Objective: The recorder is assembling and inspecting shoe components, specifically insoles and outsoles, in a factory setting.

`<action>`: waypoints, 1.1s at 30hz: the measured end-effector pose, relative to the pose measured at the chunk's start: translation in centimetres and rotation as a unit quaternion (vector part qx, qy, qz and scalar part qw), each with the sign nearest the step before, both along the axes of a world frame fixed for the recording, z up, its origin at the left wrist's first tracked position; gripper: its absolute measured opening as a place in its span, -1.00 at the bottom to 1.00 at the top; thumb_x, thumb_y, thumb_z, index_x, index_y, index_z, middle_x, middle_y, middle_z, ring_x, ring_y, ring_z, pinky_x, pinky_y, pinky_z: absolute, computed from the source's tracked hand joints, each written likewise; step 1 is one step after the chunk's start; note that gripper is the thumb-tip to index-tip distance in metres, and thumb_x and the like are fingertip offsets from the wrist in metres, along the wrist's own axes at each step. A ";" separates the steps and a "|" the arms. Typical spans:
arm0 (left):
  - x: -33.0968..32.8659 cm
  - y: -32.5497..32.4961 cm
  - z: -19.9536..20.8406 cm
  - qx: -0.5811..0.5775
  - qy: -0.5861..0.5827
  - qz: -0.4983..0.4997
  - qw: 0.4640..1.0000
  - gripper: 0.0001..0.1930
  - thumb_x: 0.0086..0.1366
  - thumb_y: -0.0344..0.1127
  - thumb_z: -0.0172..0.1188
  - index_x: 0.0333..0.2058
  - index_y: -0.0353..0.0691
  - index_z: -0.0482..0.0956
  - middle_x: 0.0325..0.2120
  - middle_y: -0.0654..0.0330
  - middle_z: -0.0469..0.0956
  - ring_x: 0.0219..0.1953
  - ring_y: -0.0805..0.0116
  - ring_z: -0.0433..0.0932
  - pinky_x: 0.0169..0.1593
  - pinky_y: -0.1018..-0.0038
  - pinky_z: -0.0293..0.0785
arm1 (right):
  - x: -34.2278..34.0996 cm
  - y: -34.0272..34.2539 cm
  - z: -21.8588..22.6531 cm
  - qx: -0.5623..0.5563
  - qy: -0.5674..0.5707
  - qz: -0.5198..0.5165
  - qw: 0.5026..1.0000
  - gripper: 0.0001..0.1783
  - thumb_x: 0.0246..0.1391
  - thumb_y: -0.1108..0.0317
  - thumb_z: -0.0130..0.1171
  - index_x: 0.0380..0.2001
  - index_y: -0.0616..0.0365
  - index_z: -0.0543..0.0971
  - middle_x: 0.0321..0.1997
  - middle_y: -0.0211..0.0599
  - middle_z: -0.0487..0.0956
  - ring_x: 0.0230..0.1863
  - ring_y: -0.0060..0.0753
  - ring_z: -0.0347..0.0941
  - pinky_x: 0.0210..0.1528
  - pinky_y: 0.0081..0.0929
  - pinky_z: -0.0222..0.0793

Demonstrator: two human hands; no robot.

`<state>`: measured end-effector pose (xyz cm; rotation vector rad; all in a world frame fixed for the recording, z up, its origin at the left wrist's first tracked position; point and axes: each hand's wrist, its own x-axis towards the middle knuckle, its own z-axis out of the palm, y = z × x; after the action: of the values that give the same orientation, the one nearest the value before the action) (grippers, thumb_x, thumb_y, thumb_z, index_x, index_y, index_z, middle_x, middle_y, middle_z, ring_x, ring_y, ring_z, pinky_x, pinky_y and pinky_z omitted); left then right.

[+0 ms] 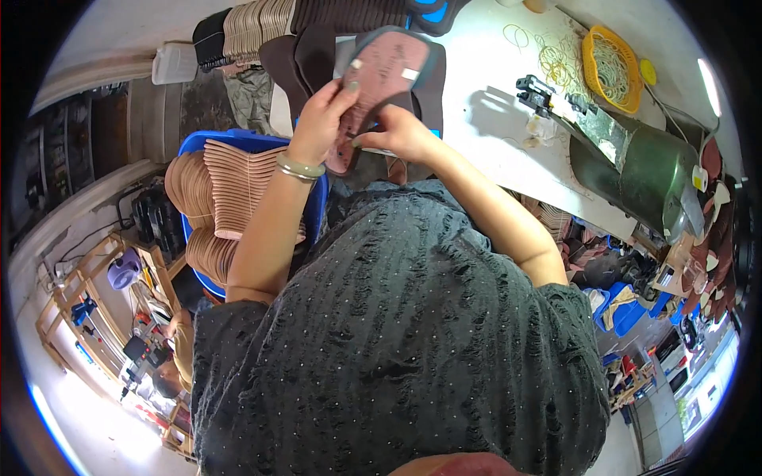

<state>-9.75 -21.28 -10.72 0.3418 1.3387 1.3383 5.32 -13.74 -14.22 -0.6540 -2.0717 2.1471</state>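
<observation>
Evidently gripped pink sole [389, 71] by left side with left hand [323, 119], pinched lower right edge with right hand [403, 135], probably for steadiness and clear sight of marked side. Held it above near edge of table [480, 47], toward left end. Noticed bundles [238, 186] in blue tub [319, 202], apparently tied against spilling.

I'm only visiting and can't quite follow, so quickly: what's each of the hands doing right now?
Left hand: closed, holding the pink sole-shaped piece by its left edge.
Right hand: closed, holding the same piece nearer its narrow end.
</observation>
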 end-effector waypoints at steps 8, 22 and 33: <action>2.0 9.8 1.9 0.098 0.075 -0.378 0.917 -0.70 0.35 -0.28 0.02 -0.03 -0.32 0.38 -0.18 0.28 0.48 -0.19 0.57 0.44 -0.07 0.59 0.39 | 14.2 5.3 1.8 -0.247 0.175 -0.309 0.901 -0.42 0.17 -0.08 -0.05 -0.05 0.27 0.47 -0.10 -0.15 0.55 -0.11 -0.36 0.49 -0.14 -0.46 0.37; 7.1 22.8 8.2 0.069 0.095 -0.657 0.745 -0.54 0.29 -0.42 0.05 0.15 -0.39 0.26 -0.13 0.20 0.48 -0.18 0.52 0.44 -0.12 0.62 0.43 | 19.1 5.9 5.3 -0.179 0.079 -0.296 0.935 -0.70 0.07 0.30 0.13 -0.28 0.38 0.54 -0.49 -0.05 0.57 -0.49 -0.27 0.53 -0.40 -0.47 0.45; 7.2 20.5 6.7 0.282 0.374 -0.383 0.797 -0.76 0.28 -0.39 0.06 -0.08 -0.30 0.44 -0.23 0.18 0.52 -0.23 0.50 0.45 -0.18 0.58 0.42 | 18.1 1.7 4.0 -0.105 0.151 -0.389 0.903 -0.67 0.09 0.34 0.10 -0.08 0.23 0.53 -0.41 -0.22 0.64 -0.41 -0.50 0.56 -0.33 -0.60 0.46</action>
<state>-2.54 -0.80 -4.02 1.7772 1.1325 0.8565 23.38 -11.99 -10.21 -0.9010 -1.1389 1.8290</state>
